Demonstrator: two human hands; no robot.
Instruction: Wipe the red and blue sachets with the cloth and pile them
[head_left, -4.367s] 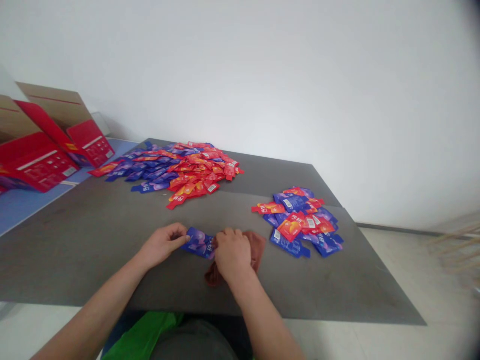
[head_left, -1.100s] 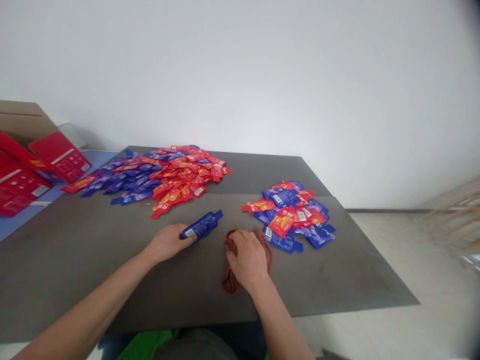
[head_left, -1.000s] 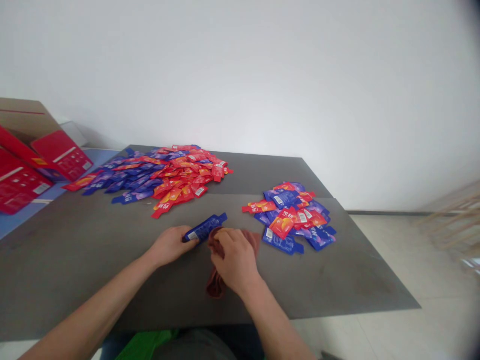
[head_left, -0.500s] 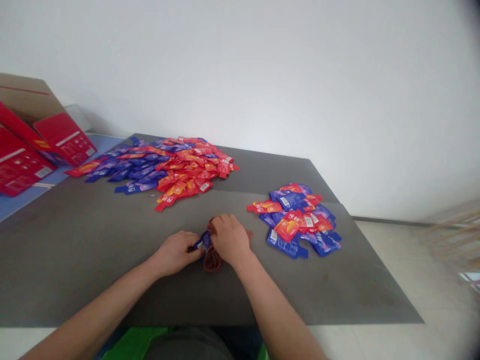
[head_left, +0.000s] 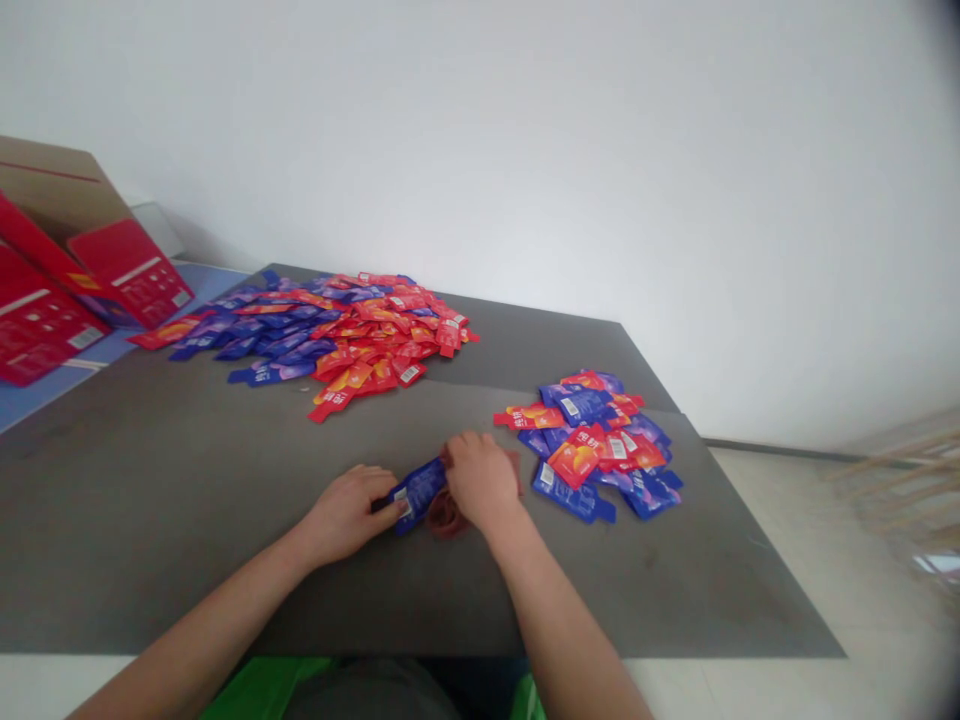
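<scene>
My left hand [head_left: 356, 513] grips one end of a blue pouch [head_left: 418, 493] lying on the dark grey table, near its white label. Closed over a bunched brown cloth [head_left: 448, 517], my right hand [head_left: 481, 478] presses it down at the pouch's other end. The cloth covers the pouch's right end, and a corner of cloth sticks out past the fingers. A smaller pile of red and blue pouches [head_left: 581, 455] lies to the right of my right hand.
A large heap of red and blue pouches [head_left: 375, 335] spreads across the far left of the dark table [head_left: 187, 480]. Beyond it at the left stands an open red cardboard box [head_left: 45, 330] on a blue surface. A white wall [head_left: 525, 150] rises behind the table.
My right hand has slid to the right with the cloth, baring more of the blue pouch. My left hand has stayed nearly in place at the pouch's end.
</scene>
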